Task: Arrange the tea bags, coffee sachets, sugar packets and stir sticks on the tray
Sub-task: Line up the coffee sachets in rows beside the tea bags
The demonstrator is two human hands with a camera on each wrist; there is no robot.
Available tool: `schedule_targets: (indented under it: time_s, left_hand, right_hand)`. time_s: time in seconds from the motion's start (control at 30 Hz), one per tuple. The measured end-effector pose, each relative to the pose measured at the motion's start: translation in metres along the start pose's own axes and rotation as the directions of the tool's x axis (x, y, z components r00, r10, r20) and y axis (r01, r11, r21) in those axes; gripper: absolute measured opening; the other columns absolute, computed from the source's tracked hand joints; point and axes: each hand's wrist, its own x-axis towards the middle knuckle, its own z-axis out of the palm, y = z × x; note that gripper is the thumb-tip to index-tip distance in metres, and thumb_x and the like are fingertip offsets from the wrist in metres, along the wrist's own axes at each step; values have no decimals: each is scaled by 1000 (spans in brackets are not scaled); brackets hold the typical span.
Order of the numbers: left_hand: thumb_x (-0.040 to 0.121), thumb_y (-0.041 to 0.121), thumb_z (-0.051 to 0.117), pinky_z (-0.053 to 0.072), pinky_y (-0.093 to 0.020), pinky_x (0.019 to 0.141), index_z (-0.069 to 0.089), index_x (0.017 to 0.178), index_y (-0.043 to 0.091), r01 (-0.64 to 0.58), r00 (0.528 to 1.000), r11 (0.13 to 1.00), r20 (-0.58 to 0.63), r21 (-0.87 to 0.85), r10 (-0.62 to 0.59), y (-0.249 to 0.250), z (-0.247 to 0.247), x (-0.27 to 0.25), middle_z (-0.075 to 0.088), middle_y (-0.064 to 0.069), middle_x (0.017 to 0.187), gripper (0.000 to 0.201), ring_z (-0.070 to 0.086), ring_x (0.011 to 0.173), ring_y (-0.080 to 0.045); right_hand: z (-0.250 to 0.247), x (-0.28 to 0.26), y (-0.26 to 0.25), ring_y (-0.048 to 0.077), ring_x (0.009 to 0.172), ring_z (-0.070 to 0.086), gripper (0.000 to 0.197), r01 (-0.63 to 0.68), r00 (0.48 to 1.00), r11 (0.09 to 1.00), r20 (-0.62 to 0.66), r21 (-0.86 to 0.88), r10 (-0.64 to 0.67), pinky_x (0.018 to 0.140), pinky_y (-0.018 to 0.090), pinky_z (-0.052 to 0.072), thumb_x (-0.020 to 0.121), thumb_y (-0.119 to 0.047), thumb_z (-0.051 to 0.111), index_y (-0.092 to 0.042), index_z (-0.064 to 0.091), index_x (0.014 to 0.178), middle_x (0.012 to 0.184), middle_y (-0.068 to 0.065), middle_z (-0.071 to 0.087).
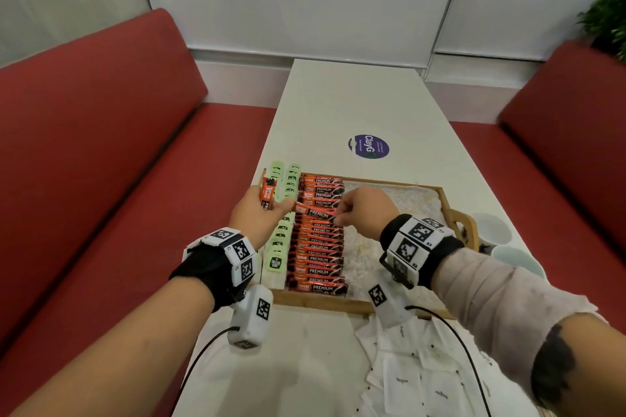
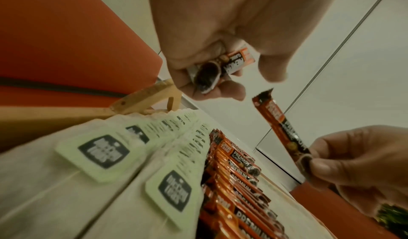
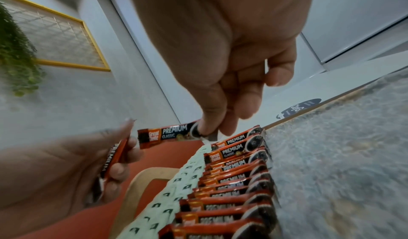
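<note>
Sugar packets wait nearest me, off the tray. Right hand pinches a coffee sachet over its row; left hand grips seemingly one more. Next: lay it flat, aligned.

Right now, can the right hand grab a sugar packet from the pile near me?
Probably not yet. The right hand is pinching a coffee sachet over the tray, so its fingers are busy. The sugar packets lie uncovered below that arm.

Wooden tray: green tea bags in left columns; red coffee sachets overlapped alongside; white sugar packets loose on worktop.
</note>
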Motion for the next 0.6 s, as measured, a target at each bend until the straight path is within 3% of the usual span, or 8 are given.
schedule_targets:
  time_s: [0.07, 0.17, 0.37, 0.6]
  left_hand:
    - [97, 38, 46, 42, -29, 61, 48, 100, 15, 48, 999, 992, -2, -114, -49, -1, 3, 9, 64, -1, 93, 23, 58, 69, -15]
    - [102, 27, 33, 40, -29, 59, 46, 103, 13, 68, 997, 982, -11, -178, -71, -5, 7, 21, 64, 0, 93, 19, 54, 63, -14]
    - [103, 24, 30, 38, -25, 53, 45, 104, 12, 75, 997, 977, 6, -200, -75, -3, 17, 32, 61, 4, 87, 19, 53, 59, -11]
    - [103, 24, 30, 38, -27, 54, 45, 104, 14, 80, 997, 973, 2, -217, -81, -6, 20, 38, 62, 4, 86, 18, 53, 60, -12]
  right_hand:
    - [-1, 12, 5, 15, 76, 60, 7, -34, 999, 999, -18, -23, 34, 71, 27, 44, 85, -16, 69, -13, 70, 79, 81, 0, 67]
    - [1, 30, 11, 19, 83, 63, 10, -88, 996, 993, -33, -84, 85, 74, 29, 48, 85, -15, 66, -17, 68, 75, 83, 1, 68]
    - [7, 48, 16, 24, 86, 63, 9, -123, 992, 973, -53, -195, 115, 76, 32, 50, 85, -16, 63, -13, 71, 84, 90, 6, 70]
    - [14, 58, 15, 25, 87, 64, 14, -108, 994, 969, -52, -224, 99, 75, 33, 52, 87, -20, 62, -11, 73, 87, 93, 7, 70]
